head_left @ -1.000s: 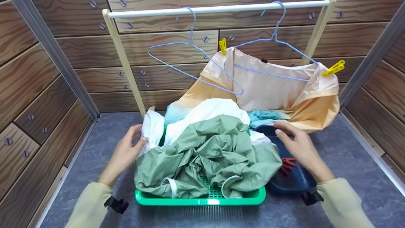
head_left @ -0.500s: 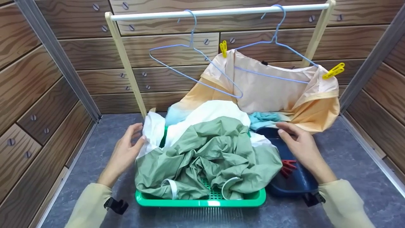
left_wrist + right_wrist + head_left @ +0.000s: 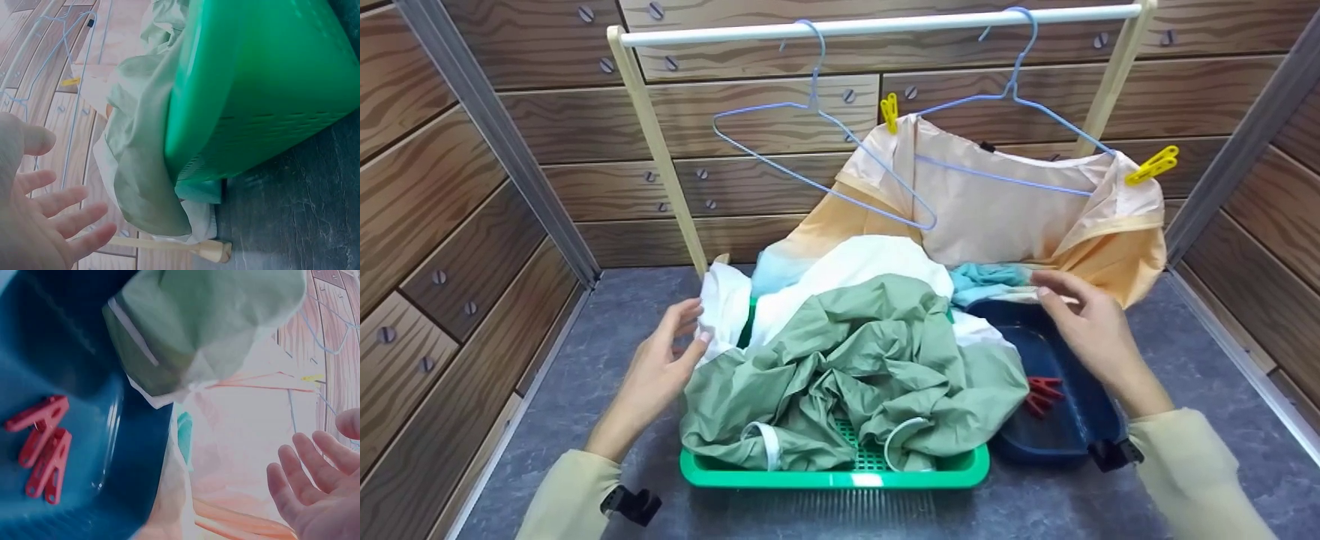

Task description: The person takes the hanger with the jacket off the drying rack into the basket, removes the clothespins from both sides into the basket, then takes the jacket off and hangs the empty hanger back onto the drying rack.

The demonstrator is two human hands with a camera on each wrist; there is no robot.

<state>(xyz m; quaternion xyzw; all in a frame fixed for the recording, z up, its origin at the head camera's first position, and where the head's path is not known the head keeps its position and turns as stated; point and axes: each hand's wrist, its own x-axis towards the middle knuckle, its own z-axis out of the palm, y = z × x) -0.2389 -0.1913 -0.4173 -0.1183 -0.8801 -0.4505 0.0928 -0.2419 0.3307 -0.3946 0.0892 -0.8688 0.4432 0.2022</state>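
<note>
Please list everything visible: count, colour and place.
Rack: 1, white, beige, back.
Hangers: 2, blue, rack.
Hanging garment: 1, peach, orange, blue, right hanger.
Upper pegs: 2, yellow, its shoulders.
Basket: 1, green, centre.
Crumpled garment: 1, green, over basket.
White cloth: number unclear, white, behind.
Tray: 1, dark blue, right.
Lower pegs: 2, red, tray.
Walls: 3, brown, around.
Posts: 2, grey, corners.
Tabletop: 1, grey, beneath.
Wrist cameras: 2, black, wrists.
Sleeves: 2, beige, forearms.
Left hand: 1, bare, beside basket.
Right hand: 1, bare, near tray.

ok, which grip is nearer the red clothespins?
Right: the right grip is beyond and right of the red clothespins; the left grip is left of the green basket.
</note>
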